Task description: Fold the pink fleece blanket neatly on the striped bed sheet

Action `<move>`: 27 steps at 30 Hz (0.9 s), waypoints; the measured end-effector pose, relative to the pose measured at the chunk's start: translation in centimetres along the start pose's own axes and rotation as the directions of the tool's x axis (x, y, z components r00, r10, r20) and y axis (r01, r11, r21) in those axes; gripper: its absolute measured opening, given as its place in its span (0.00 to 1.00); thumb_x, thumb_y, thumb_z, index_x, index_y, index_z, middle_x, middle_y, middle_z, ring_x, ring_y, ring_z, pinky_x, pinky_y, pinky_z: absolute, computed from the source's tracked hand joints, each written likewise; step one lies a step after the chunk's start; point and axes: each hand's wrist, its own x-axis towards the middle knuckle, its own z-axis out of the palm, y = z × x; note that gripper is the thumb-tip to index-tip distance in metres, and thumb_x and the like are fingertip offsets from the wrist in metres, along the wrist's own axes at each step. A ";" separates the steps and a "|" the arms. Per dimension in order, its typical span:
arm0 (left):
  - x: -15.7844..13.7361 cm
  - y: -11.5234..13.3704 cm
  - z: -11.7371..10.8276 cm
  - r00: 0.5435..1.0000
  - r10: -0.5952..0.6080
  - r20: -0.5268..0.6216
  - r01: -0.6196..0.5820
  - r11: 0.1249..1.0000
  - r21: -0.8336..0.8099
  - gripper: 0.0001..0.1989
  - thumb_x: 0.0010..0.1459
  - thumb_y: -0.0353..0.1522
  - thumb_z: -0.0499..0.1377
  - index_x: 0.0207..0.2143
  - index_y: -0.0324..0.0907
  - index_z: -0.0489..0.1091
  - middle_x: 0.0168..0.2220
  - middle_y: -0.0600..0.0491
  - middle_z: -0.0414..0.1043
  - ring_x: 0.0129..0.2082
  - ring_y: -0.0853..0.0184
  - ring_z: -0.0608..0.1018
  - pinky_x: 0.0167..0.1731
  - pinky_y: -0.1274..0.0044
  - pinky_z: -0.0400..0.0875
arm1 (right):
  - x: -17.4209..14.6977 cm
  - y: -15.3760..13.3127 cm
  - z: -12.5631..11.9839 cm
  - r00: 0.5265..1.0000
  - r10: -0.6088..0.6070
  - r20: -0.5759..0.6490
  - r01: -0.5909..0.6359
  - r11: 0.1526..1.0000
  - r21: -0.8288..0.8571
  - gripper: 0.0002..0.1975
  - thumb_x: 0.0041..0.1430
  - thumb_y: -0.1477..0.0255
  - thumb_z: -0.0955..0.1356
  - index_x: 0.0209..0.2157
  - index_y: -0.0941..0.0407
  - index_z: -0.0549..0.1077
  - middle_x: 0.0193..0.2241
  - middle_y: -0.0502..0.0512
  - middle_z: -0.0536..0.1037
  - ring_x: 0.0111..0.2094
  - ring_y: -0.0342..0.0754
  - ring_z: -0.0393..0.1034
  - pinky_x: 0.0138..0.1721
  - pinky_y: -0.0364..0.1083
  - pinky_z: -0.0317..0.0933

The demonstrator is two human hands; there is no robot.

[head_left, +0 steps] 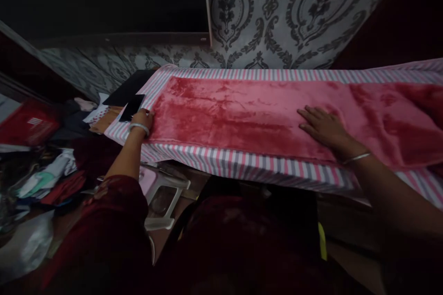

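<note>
A long red plush cloth (pixel 221 120) lies stretched over a striped sheet (pixel 238 159) in pink, grey and white. At its left edge, my left hand (pixel 142 120) has its fingers curled in on the cloth's border. My right hand (pixel 321 126) rests flat on the cloth's right half, palm down with fingers spread. The plush is mostly smooth on the left, with faint creases in the pile; looser folds show at the far right. Just beyond my left hand is a dark flat phone-like object (pixel 132 107).
A large dark screen (pixel 104 0) hangs on the patterned wall (pixel 270 14) behind the table. On the left are a red bag or box (pixel 29 122) and a heap of clothes (pixel 51 177). A plastic stool (pixel 166 200) stands below the table's left part.
</note>
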 end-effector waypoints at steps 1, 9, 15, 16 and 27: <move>-0.4 0.5 -0.2 1.000 0.006 -0.013 -0.005 0.999 0.039 0.21 0.63 0.38 0.56 0.54 0.36 0.71 0.52 0.35 0.76 0.55 0.46 0.76 0.54 0.60 0.70 | 0.1 0.4 -0.1 0.999 0.034 -0.013 -0.034 0.999 -0.006 0.31 0.69 0.56 0.58 0.69 0.52 0.62 0.70 0.64 0.59 0.69 0.67 0.54 0.63 0.70 0.53; -2.6 11.2 0.5 0.790 0.612 -0.031 -0.607 0.789 0.100 0.20 0.64 0.29 0.49 0.53 0.37 0.75 0.56 0.42 0.75 0.59 0.56 0.73 0.62 0.69 0.64 | 3.0 -2.7 -0.7 0.978 -0.104 -0.179 0.124 0.987 0.105 0.24 0.68 0.65 0.61 0.60 0.57 0.74 0.61 0.65 0.72 0.63 0.62 0.65 0.64 0.62 0.58; -1.0 22.0 2.9 0.677 0.733 0.064 -0.735 0.678 0.003 0.24 0.65 0.28 0.46 0.58 0.38 0.72 0.60 0.45 0.73 0.60 0.60 0.73 0.61 0.71 0.65 | 7.5 -2.3 -1.6 0.967 0.016 -0.253 0.024 0.988 0.155 0.22 0.68 0.68 0.60 0.57 0.59 0.75 0.56 0.65 0.77 0.58 0.60 0.71 0.61 0.58 0.63; -0.6 23.3 3.4 0.674 0.735 0.071 -0.737 0.676 0.006 0.23 0.66 0.28 0.46 0.58 0.38 0.72 0.60 0.44 0.73 0.59 0.59 0.74 0.60 0.71 0.65 | 8.3 -1.8 -1.6 0.967 0.028 -0.252 0.012 0.988 0.155 0.22 0.68 0.69 0.60 0.57 0.58 0.76 0.55 0.65 0.78 0.57 0.59 0.72 0.61 0.57 0.64; 3.1 30.8 7.9 0.593 0.788 0.166 -0.797 0.603 -0.015 0.18 0.67 0.36 0.51 0.47 0.42 0.79 0.50 0.44 0.78 0.53 0.56 0.77 0.56 0.69 0.67 | 16.0 0.3 -2.4 0.985 0.050 -0.163 -0.040 0.997 0.066 0.22 0.69 0.69 0.61 0.59 0.63 0.72 0.56 0.70 0.76 0.57 0.60 0.70 0.58 0.55 0.63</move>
